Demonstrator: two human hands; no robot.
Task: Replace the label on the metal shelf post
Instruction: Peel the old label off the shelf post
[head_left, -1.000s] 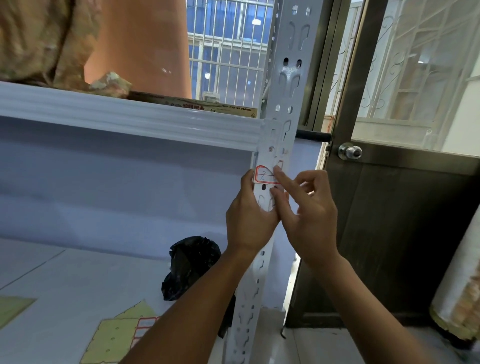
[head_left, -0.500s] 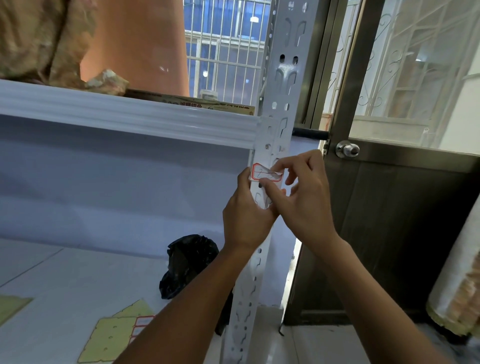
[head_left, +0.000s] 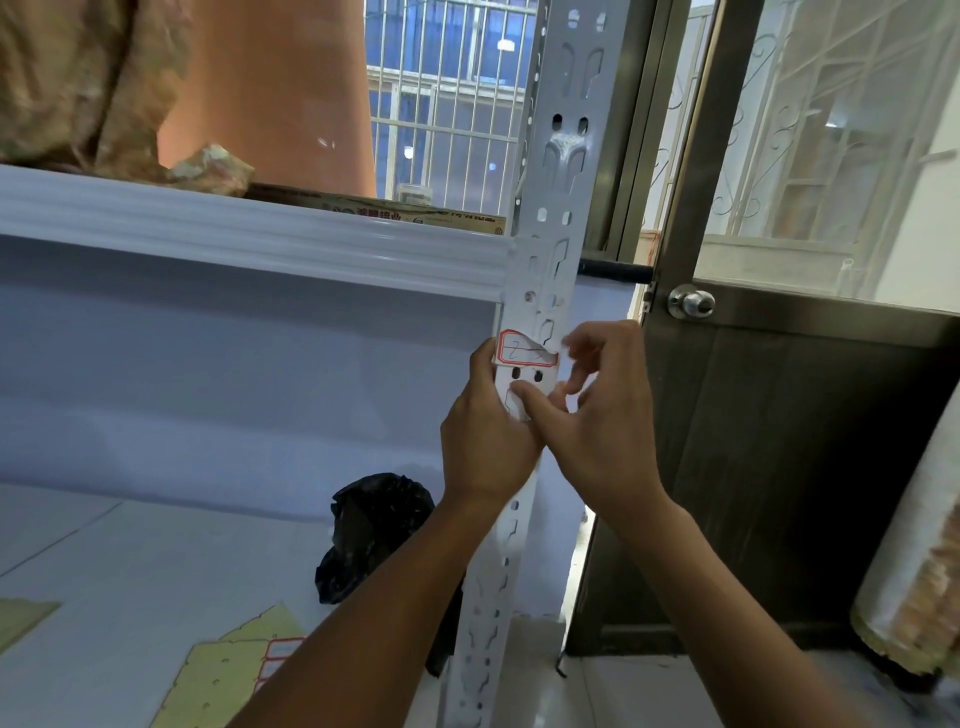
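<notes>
Your left hand (head_left: 488, 441) grips the metal shelf post (head_left: 563, 171) from its left side, curled round it with the thumb lying up along the near edge. The label (head_left: 522, 351), white with a red border and pen marks, sits on the post just above that thumb, its upper right part lifted or torn. Your right hand (head_left: 602, 431) is just beside the left one, thumb tip pressed on the post below the label, fingers curled and blurred at the label's right end; whether they pinch it cannot be told. Below your left forearm lie a black bag (head_left: 374, 530) and a yellow sheet of labels (head_left: 228, 675)
</notes>
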